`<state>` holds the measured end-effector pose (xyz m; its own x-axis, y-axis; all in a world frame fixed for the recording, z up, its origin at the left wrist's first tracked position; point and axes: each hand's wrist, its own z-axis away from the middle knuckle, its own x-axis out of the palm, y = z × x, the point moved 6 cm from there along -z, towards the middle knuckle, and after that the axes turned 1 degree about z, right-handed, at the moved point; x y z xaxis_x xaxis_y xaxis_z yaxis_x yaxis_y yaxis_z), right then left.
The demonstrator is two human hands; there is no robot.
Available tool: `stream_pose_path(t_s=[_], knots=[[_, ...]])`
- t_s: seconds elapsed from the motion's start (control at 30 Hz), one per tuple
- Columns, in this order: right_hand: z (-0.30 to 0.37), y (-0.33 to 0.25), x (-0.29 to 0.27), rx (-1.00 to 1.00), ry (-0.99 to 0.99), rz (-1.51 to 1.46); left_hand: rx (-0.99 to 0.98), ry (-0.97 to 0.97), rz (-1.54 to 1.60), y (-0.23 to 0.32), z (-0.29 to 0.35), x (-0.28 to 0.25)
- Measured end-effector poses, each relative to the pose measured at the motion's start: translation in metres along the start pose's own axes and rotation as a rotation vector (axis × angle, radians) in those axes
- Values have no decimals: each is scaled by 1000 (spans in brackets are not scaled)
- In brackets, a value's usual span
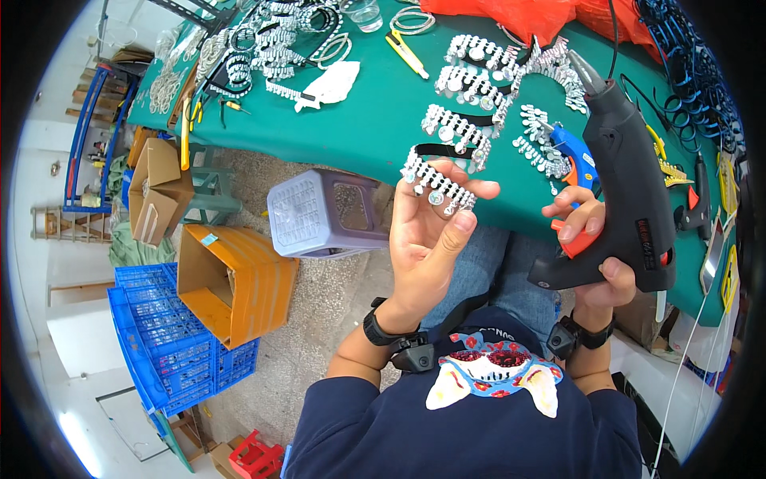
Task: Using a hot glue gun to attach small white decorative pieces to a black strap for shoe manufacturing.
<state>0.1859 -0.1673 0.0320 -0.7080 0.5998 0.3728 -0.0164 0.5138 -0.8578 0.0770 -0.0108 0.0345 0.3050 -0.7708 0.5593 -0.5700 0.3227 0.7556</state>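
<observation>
Green table: I see it [363, 132] stretch across the top of my view, beyond both hands.
Black glue gun: it [626, 172] stands nose up at the table's edge, its nozzle well apart from the held band.
Left hand: from my end, this hand [423, 247] is palm up, thumb and fingers pinching one beaded band.
Right hand: I have it [586, 217] wrapped around the gun's handle, fingers by the red trigger [576, 239]; whether they squeeze it, I cannot tell.
Beaded band: it [439, 188] lies across the left fingers, above the palm, thumb at its lower right end, charms hanging, black strap looping behind.
Similar bands: I count three [471, 82] on the table, in a column just beyond the held one.
</observation>
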Motion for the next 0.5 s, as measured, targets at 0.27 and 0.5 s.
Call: stream_pose_path(t_s=[0.27, 0.5], knots=[[0, 5, 6, 26, -29, -57, 122, -18, -132, 4, 0, 1], [-1, 0, 6, 5, -30, -48, 247, -40, -319, 9, 5, 5]])
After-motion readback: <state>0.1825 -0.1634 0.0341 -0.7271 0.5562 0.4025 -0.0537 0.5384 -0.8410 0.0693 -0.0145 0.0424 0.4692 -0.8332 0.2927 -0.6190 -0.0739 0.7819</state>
